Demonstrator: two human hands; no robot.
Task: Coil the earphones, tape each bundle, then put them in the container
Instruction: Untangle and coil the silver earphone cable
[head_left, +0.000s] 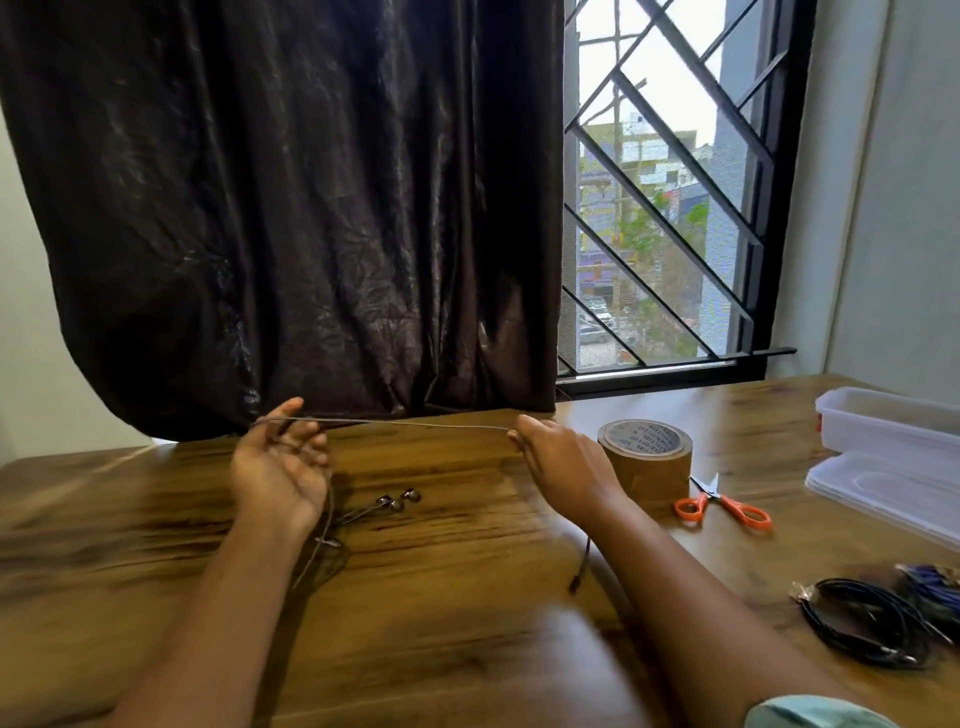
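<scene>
Head camera: a person's left hand (280, 462), fingers curled round the earphone cord (405, 423), and right hand (556, 452), pinching it, hold a span taut above the wooden table (467, 597), with the earbuds (397, 501) lying below. Even tension and equal loops should keep the coil tidy for taping.

dark curtain (291, 208) covers barred window (670, 208), daylight at right, wood table (441, 597), pale walls (904, 182).
</scene>
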